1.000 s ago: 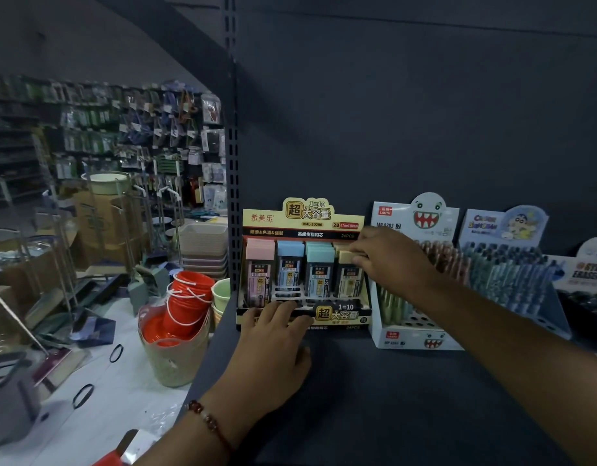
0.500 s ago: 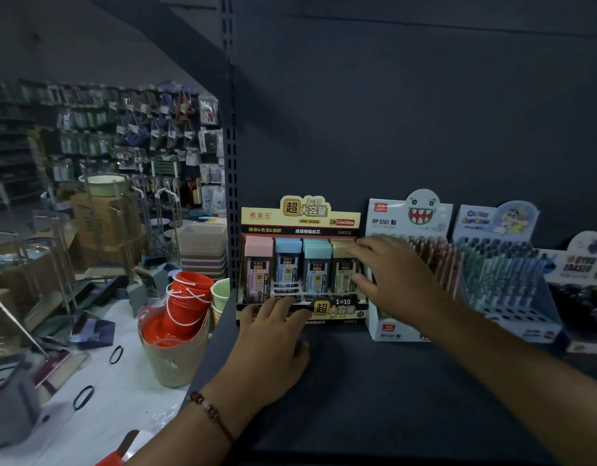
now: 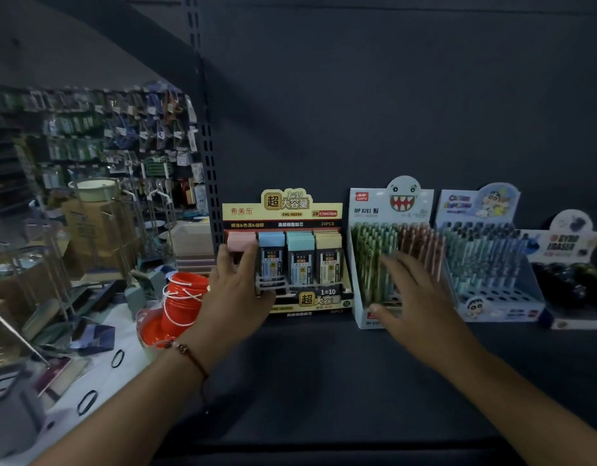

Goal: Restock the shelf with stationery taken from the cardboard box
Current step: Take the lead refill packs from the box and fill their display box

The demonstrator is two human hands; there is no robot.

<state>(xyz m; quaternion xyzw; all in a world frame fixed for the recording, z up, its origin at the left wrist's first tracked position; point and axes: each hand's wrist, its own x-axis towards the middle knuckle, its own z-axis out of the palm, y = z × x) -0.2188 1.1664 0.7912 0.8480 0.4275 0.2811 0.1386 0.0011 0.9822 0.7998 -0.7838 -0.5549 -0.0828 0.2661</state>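
left hand (image 3: 235, 297): on the left end of the lead-refill display box (image 3: 283, 253), fingers and thumb curled round the pink-capped case (image 3: 240, 242) in the leftmost slot
right hand (image 3: 416, 302): fingers straight and spread, holding nothing, in front of the monster pen display (image 3: 391, 210); contact with it cannot be told
lead-refill display box: upright at the back of the shelf (image 3: 324, 381), by the slotted upright, blue, teal and yellow cases beside the pink one
monster pen display: just right of the refill box
cartoon pen display (image 3: 482, 250): next right
eraser display (image 3: 573, 264): far right
orange buckets (image 3: 184, 297): stacked on the floor left of the shelf
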